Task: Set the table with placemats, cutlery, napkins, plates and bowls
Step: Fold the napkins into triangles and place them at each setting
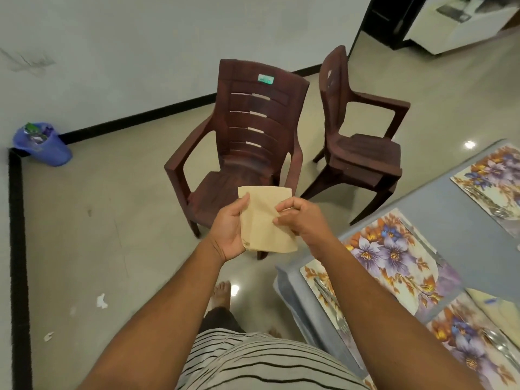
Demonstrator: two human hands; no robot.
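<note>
On the far left, a blue plastic bin point(42, 144) sits in the corner of the shiny tiled floor point(112, 220). Small white scraps lie on the floor nearer the person.

Next come two dark brown plastic chairs. The first chair point(242, 142) has slats in its back and faces the person. The second chair point(360, 142) stands just beside it, turned sideways.

In front of the first chair, up in the air, is the napkin point(267, 220). It is soft tan paper, folded flat into a tall shape, with its long side pointing away from the person. The left hand point(229, 229) grips its left edge, thumb on top. The right hand point(301, 218) pinches its right edge with curled fingers. I think the hands are pulling one napkin loose or straightening it.

The napkin is not over the counter point(450, 215) yet. The counter is grey and smooth and lies to the right of both hands. The right hand is nearer to it, so the napkin has to travel right and down.

The near placemat point(394, 266) has big purple and orange flowers and looks flat and slick. Silver cutlery lies along its edges. A far placemat point(495, 181) and another close placemat point(472, 342) look the same. I see no plates or bowls.
</note>
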